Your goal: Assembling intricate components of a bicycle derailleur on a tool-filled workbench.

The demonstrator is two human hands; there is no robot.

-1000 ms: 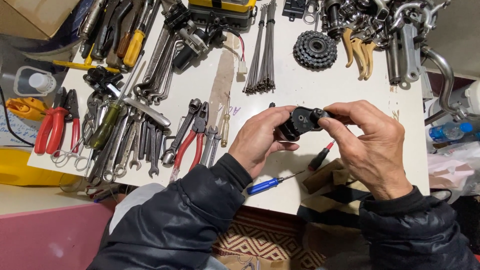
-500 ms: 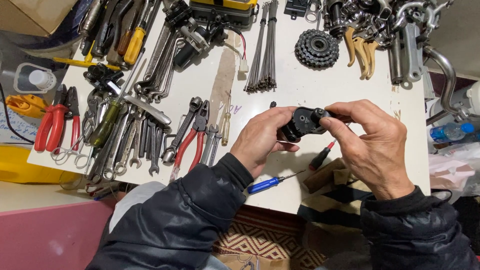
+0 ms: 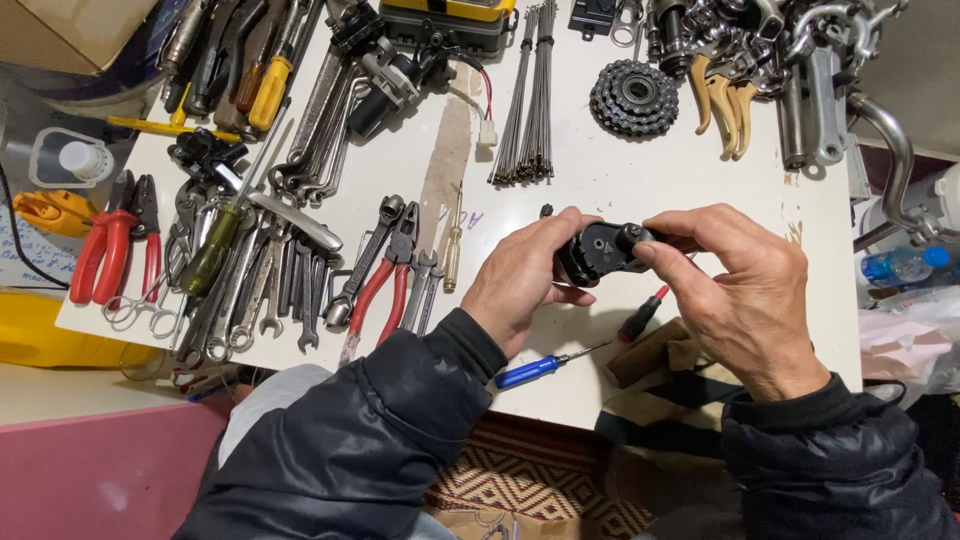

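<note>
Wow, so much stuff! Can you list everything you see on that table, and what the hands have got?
small part: one, black, held between both hands
screwdriver: one, blue handle, front edge below the left hand
second screwdriver: one, black and red handle, under the hands
pliers: one, red handles, left of the hands
wrenches: a heap, grey, left side
spokes: one bundle, dark, top middle
sprocket cluster: one, dark, top right
table: one, white
left hand: grips the part
right hand: fingers on the part
</note>
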